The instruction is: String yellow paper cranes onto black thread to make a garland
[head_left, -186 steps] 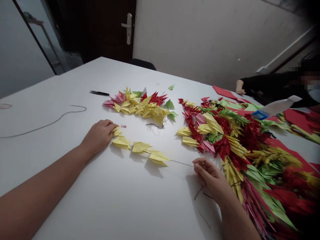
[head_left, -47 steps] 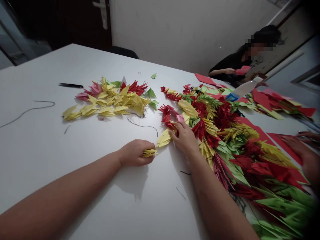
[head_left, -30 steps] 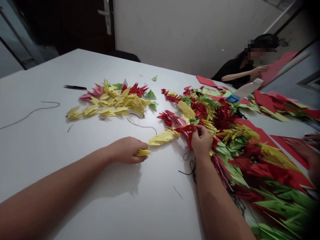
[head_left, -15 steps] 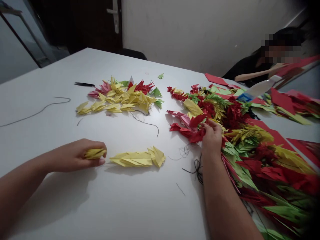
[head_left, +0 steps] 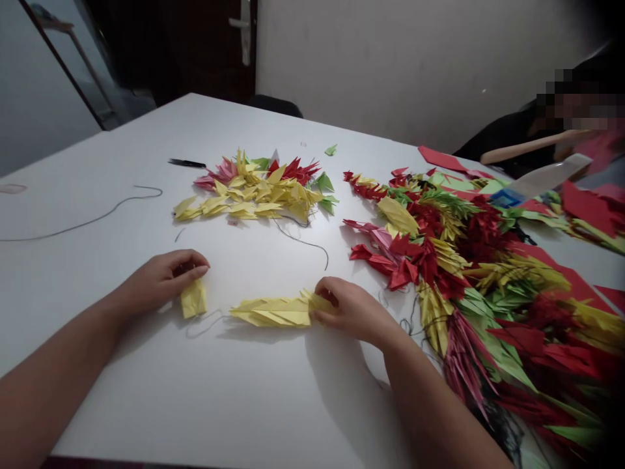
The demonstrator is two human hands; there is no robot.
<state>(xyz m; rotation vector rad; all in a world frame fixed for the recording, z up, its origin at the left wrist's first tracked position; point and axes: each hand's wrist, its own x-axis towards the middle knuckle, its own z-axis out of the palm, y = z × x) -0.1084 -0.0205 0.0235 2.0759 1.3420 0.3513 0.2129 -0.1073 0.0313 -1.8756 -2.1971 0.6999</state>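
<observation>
Right hand point(head_left: 349, 314) pinches end of yellow origami crane row point(head_left: 271, 312) on worktop point(head_left: 122, 397).
Left hand point(head_left: 163, 280) relaxed, loose yellow crane point(head_left: 193, 299) just under its fingers.

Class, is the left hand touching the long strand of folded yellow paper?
No, the left hand lies apart from the strand, which the right hand holds.
</observation>
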